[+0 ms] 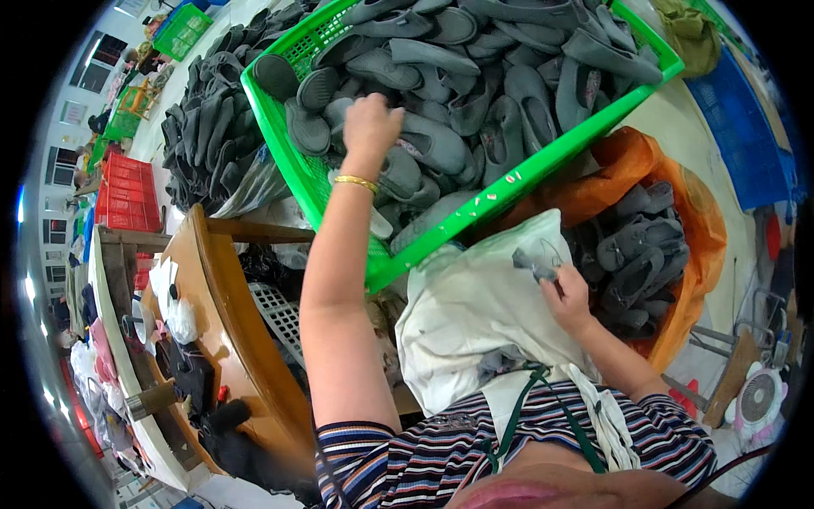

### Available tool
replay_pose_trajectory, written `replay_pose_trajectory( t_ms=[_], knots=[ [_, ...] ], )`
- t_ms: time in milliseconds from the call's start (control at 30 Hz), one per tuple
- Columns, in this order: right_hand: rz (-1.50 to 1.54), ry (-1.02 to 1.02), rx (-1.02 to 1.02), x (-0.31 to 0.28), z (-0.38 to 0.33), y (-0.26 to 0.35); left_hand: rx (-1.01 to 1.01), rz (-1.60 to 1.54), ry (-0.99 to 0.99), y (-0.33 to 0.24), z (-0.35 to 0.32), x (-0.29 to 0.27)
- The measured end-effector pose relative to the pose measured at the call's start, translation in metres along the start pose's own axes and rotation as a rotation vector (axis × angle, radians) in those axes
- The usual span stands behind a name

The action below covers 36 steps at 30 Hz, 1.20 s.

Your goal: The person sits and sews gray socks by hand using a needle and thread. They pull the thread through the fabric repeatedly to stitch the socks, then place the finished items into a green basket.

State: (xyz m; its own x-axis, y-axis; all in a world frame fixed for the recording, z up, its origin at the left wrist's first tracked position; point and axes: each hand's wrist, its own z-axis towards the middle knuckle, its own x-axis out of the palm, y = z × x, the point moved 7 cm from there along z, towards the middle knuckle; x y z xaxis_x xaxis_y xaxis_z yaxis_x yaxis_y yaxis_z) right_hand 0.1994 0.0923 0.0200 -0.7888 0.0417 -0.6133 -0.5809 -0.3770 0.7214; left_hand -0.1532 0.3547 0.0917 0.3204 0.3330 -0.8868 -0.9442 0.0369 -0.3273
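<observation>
A big green plastic crate (292, 165) is heaped with dark grey slip-on shoes (437, 144). Over its near left part reaches my left hand (371, 129), a gold bangle on the wrist. Its fingers are curled down among the shoes; what they grip, if anything, is hidden. My right hand (566, 297) pinches a small grey piece of fabric (532, 265) with a loose dark thread, above the white apron (458, 314) on my lap. More grey scraps (500, 363) lie in the apron's fold.
An orange sack (708, 246) of grey shoes stands open at the right, beside a small white fan (757, 397). A wooden table (242, 339) is close on my left. Beyond it are a grey shoe pile (212, 127) and a red crate (127, 195). A blue crate (738, 127) stands far right.
</observation>
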Motion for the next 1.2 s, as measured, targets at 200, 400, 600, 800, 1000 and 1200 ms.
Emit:
replay_pose_trajectory(
  t_ms=[200,400,600,800,1000,1200],
  knots=[
    [-0.019,0.01,-0.013,-0.005,-0.007,0.011,-0.203,0.266,-0.185,0.065,0.045,-0.023],
    [-0.05,0.011,-0.019,-0.006,-0.003,0.021,-0.357,0.077,0.012,0.129,0.063,0.003],
    [-0.056,0.03,-0.034,-0.007,-0.006,0.017,-0.033,0.579,0.211,0.059,0.042,0.036],
    [-0.013,0.035,0.013,-0.005,-0.007,0.012,0.049,0.441,0.067,0.076,0.048,0.056],
    [0.027,-0.012,-0.031,-0.005,-0.004,0.005,0.247,0.388,0.021,-0.043,0.008,0.015],
    [0.065,-0.012,-0.002,-0.004,-0.002,0.003,0.465,-0.325,0.378,-0.116,-0.054,0.013]
  ],
)
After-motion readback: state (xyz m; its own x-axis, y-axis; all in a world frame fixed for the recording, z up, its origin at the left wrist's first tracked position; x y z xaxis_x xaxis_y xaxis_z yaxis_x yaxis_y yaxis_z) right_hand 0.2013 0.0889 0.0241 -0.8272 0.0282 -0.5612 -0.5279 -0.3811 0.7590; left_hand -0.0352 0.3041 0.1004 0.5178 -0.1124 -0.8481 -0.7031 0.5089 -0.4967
